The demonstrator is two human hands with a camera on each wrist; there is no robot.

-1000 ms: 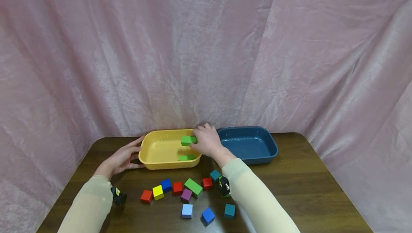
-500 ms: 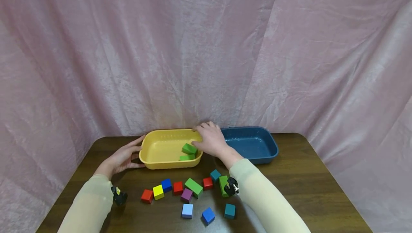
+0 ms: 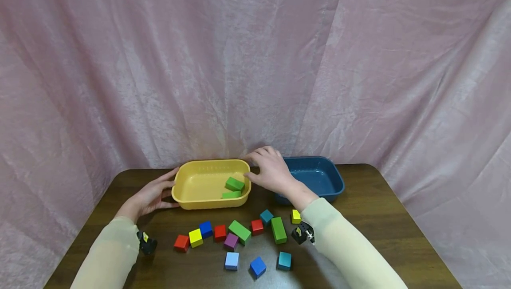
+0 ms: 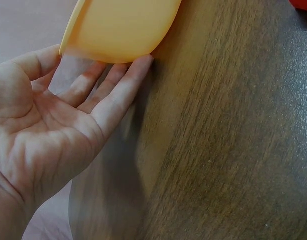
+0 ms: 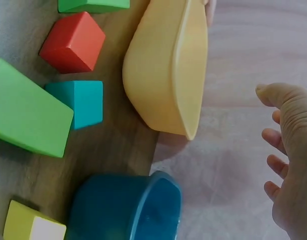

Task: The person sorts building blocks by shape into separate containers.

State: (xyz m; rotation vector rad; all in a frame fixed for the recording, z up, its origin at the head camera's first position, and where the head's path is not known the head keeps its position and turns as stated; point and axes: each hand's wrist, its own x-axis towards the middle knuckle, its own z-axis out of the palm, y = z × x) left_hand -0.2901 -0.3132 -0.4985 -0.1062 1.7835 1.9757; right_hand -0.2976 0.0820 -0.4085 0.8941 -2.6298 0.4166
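By the far edge of the brown wood-grained table, the yellow plastic tray holding two green rectangular blocks is touched by the left hand, fingers spread, presumably for steadiness; nothing is held by the wide-parted right hand.

Right hand 3–4 o'clock, thumb pointing toward, and apart from, yellow tray 12 | blue tray 6–7 | yellow block 8 | green block and teal cube 9, contact unclear | red cube 10–11 | cropped green block 11
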